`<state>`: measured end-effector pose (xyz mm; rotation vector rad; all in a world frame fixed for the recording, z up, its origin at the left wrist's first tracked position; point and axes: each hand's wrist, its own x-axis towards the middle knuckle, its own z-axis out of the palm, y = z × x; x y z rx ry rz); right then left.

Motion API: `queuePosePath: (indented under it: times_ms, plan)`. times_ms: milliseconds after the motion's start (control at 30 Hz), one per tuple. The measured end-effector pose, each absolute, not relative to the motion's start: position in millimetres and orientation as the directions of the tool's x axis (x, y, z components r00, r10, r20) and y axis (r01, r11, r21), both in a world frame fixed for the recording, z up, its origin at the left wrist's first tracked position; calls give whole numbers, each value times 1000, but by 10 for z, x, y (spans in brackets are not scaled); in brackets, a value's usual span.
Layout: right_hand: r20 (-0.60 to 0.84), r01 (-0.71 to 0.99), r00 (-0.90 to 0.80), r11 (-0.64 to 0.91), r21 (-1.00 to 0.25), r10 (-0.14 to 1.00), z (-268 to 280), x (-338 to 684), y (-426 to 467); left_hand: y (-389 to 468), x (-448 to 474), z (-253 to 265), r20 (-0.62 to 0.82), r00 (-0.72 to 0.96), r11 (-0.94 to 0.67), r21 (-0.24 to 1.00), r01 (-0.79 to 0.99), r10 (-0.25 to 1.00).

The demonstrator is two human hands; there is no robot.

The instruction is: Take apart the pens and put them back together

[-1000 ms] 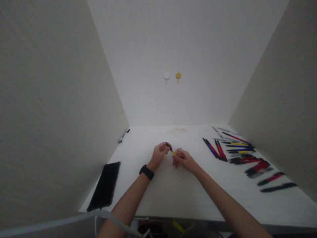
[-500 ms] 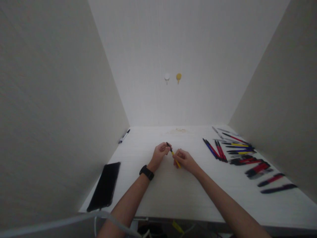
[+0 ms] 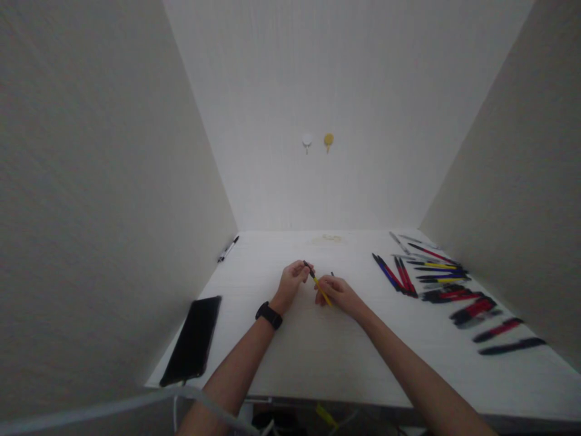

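Note:
Over the middle of the white table a pen [image 3: 325, 297] with a yellow barrel and a black upper end is held at a slant. My left hand [image 3: 293, 278], with a black watch on its wrist, pinches the black end between its fingers. Lower down, my right hand [image 3: 333, 292] is closed on the yellow barrel. A small dark tip [image 3: 333, 274] pokes out behind the right hand's fingers; what it belongs to is hidden.
Several black, red, blue, yellow and clear pens [image 3: 454, 295] lie along the right side. A black phone [image 3: 193, 339] with a cable lies at the left, and a white-and-black pen [image 3: 228, 249] sits farther back. Two hooks [image 3: 328, 140] are on the back wall.
My right hand's fingers have shifted slightly on the yellow barrel, and more of the small dark tip behind them shows. The left hand keeps its pinch on the black end.

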<state>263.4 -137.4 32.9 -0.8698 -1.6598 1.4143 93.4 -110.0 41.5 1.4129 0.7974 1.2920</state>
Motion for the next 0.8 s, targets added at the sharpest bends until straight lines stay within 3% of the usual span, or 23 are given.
queuePosePath:
  times_ms: [133,333,633,800]
  plan:
    - [112,35,-419,139,-990,901,311,2626,-1372,-1088,930,392,284,193,-255,953,-162,939]
    - [88,69,-484,138,-988,871,344,2656,-1376,-1069,928,361,293,238,-256,951,-175,926]
    - [103,32,-414,128,-991,904,289,2635,-1360,-1099,940,412,262,161,-233,956,-179,952]
    - [103,47,-511,147,-988,853,304,2660,-1357,-1093,941,408,263,210,-230,958,-171,942]
